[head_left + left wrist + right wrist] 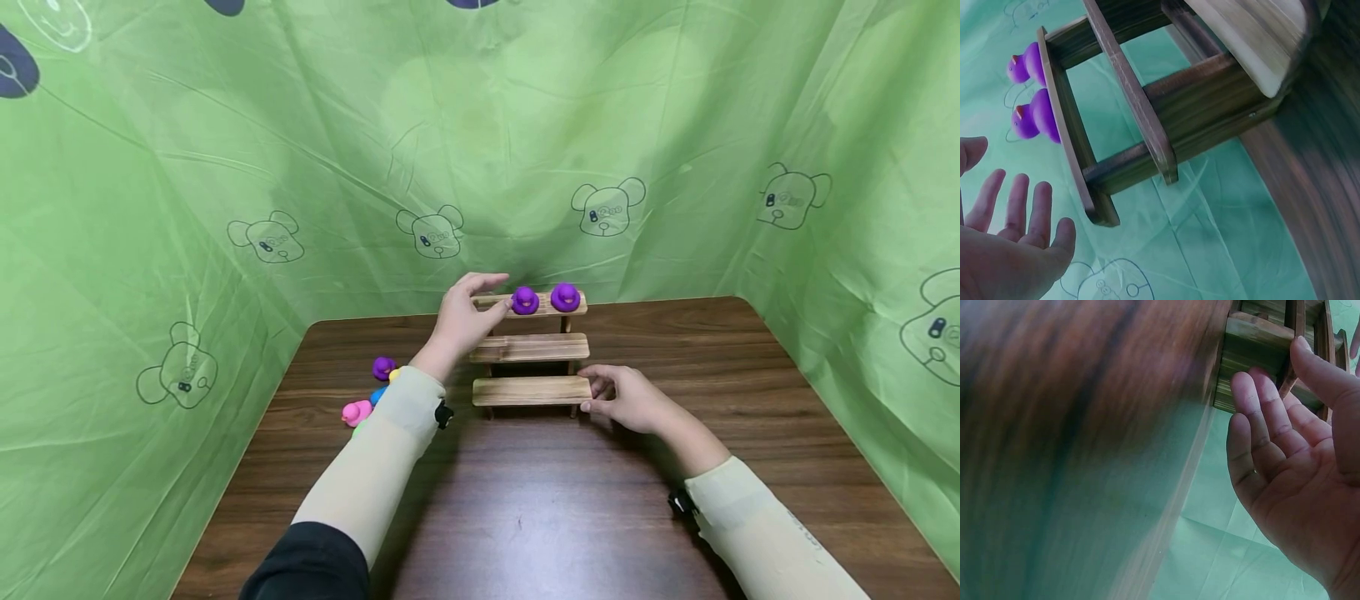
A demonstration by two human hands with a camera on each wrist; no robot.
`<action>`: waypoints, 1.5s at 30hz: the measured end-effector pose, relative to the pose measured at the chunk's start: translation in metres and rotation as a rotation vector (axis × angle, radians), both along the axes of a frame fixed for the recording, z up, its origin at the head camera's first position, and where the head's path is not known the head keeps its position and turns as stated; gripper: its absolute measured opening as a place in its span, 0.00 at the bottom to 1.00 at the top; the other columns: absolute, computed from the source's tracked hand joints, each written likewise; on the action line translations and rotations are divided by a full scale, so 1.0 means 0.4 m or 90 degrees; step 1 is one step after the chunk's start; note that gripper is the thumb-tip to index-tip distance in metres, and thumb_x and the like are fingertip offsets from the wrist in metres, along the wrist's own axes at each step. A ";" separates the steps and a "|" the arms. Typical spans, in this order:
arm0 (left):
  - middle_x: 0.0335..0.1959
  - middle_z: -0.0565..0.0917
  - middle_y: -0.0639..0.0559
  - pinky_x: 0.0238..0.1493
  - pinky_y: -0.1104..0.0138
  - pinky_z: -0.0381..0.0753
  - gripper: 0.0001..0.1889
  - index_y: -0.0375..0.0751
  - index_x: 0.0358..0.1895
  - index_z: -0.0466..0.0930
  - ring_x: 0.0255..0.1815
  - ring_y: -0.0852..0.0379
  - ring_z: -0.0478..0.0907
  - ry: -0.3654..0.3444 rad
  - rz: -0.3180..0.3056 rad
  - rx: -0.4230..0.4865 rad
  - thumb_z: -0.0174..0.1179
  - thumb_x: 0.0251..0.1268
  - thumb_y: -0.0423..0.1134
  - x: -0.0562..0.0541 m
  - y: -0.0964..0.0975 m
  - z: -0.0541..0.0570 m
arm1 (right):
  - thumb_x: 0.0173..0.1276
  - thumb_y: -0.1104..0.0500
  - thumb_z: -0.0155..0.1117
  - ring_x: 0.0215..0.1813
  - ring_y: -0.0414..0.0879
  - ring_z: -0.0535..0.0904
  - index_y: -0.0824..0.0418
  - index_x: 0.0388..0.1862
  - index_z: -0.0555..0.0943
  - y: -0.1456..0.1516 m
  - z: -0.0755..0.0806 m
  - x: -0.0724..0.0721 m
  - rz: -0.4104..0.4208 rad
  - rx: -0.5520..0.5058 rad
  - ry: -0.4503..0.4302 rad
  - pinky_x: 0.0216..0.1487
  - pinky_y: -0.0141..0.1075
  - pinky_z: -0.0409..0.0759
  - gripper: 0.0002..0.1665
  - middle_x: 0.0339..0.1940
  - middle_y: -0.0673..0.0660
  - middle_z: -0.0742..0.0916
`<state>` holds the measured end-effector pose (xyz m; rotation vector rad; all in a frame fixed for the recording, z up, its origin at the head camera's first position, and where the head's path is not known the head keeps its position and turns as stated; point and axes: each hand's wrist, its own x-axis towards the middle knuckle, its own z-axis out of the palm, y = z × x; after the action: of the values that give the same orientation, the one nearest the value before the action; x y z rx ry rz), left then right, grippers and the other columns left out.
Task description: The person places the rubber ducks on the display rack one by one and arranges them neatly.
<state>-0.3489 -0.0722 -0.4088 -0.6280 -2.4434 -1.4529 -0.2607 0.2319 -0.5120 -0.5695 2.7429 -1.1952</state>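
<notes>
A three-tier wooden display rack point(531, 392) stands on the table. On its top shelf sit two purple rubber ducks, a left one point(525, 302) and a right one point(566, 297). My left hand point(459, 321) is at the left end of that shelf, thumb and fingers spread with nothing between them. In the left wrist view its fingertips are apart from the near purple duck point(1036, 119). Down at the right end of the lowest shelf, my right hand point(626, 400) grips the rack, thumb at the front corner and fingers behind. The right wrist view shows the thumb point(1310, 362) against a shelf edge.
Left of the rack lies a group of small ducks, partly hidden by my left forearm: a purple duck point(384, 367), a blue one point(378, 396), a pink one point(357, 412), and bits of yellow and green. Green cloth point(337, 167) surrounds the dark wooden table point(525, 517).
</notes>
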 end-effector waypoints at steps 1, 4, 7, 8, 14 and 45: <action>0.58 0.83 0.57 0.66 0.51 0.77 0.22 0.50 0.63 0.85 0.62 0.56 0.77 0.002 0.002 0.002 0.74 0.65 0.39 0.001 -0.004 0.000 | 0.65 0.59 0.80 0.38 0.42 0.84 0.63 0.66 0.81 0.000 0.001 0.000 0.000 0.000 0.000 0.41 0.39 0.83 0.31 0.36 0.49 0.87; 0.58 0.84 0.57 0.68 0.52 0.75 0.22 0.50 0.62 0.86 0.62 0.56 0.78 0.006 0.001 0.014 0.74 0.64 0.39 0.006 -0.015 0.000 | 0.65 0.59 0.80 0.38 0.42 0.84 0.63 0.65 0.81 0.001 0.001 0.002 -0.001 0.003 -0.001 0.41 0.39 0.83 0.31 0.36 0.49 0.87; 0.58 0.84 0.56 0.65 0.54 0.77 0.21 0.52 0.61 0.86 0.61 0.55 0.79 0.011 0.004 0.016 0.74 0.65 0.39 0.010 -0.027 -0.001 | 0.65 0.58 0.80 0.38 0.42 0.84 0.63 0.65 0.81 0.001 -0.002 0.000 0.001 0.001 0.001 0.40 0.38 0.83 0.31 0.36 0.49 0.87; 0.57 0.84 0.56 0.64 0.54 0.78 0.21 0.52 0.61 0.86 0.61 0.55 0.79 0.012 0.005 0.019 0.74 0.65 0.39 0.011 -0.032 -0.002 | 0.65 0.57 0.80 0.38 0.42 0.84 0.63 0.65 0.81 0.002 -0.002 0.000 0.001 0.000 0.002 0.40 0.38 0.82 0.32 0.36 0.49 0.87; 0.57 0.84 0.55 0.65 0.57 0.76 0.21 0.46 0.61 0.86 0.60 0.55 0.80 0.031 0.022 0.023 0.74 0.65 0.38 0.013 -0.071 -0.008 | 0.65 0.58 0.80 0.37 0.42 0.84 0.63 0.65 0.81 0.003 -0.005 0.000 -0.002 -0.003 0.000 0.39 0.38 0.83 0.31 0.36 0.49 0.87; 0.54 0.84 0.48 0.60 0.51 0.83 0.18 0.46 0.59 0.87 0.57 0.52 0.82 0.000 0.098 0.075 0.73 0.67 0.37 0.056 -0.294 -0.086 | 0.64 0.58 0.80 0.37 0.43 0.83 0.62 0.65 0.81 0.003 -0.009 -0.002 -0.003 -0.008 -0.002 0.39 0.38 0.83 0.31 0.36 0.50 0.87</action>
<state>-0.3266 -0.1899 -0.4430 -0.4052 -2.3279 -1.5199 -0.2615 0.2330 -0.5156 -0.5612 2.7383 -1.2135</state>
